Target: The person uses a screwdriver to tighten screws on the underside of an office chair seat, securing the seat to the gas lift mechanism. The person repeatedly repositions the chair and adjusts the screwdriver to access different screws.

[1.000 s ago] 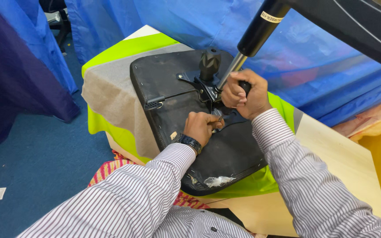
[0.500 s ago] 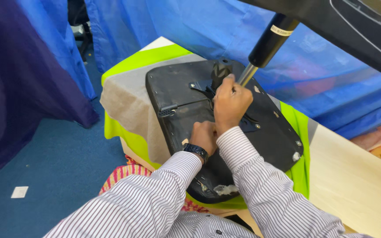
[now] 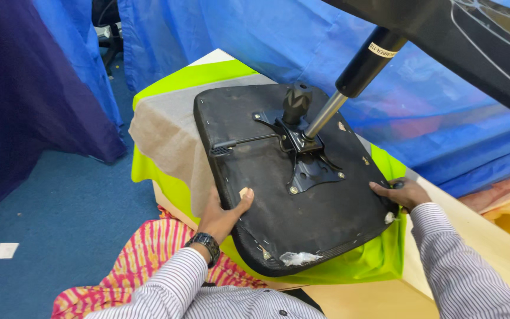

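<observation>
An upside-down black office chair seat (image 3: 278,207) lies on a table draped in green and grey cloth. A metal mounting plate (image 3: 302,159) with a lever and a round black knob is bolted to its underside. A gas lift cylinder (image 3: 349,85) rises from the plate toward the chair base at upper right. My left hand (image 3: 222,214) grips the seat's near left edge, thumb on top. My right hand (image 3: 401,193) holds the seat's right edge. Both arms wear striped sleeves; a watch sits on the left wrist.
Blue plastic sheeting (image 3: 219,35) hangs behind the table. A dark purple curtain (image 3: 25,100) stands at left over blue carpet (image 3: 60,224). A pink striped cloth (image 3: 149,260) lies below the table edge. Bare wood tabletop (image 3: 467,242) shows at right.
Both hands left the mechanism at the seat's middle. The left hand moved to the near left edge, the right hand to the right edge. The camera view shifted.
</observation>
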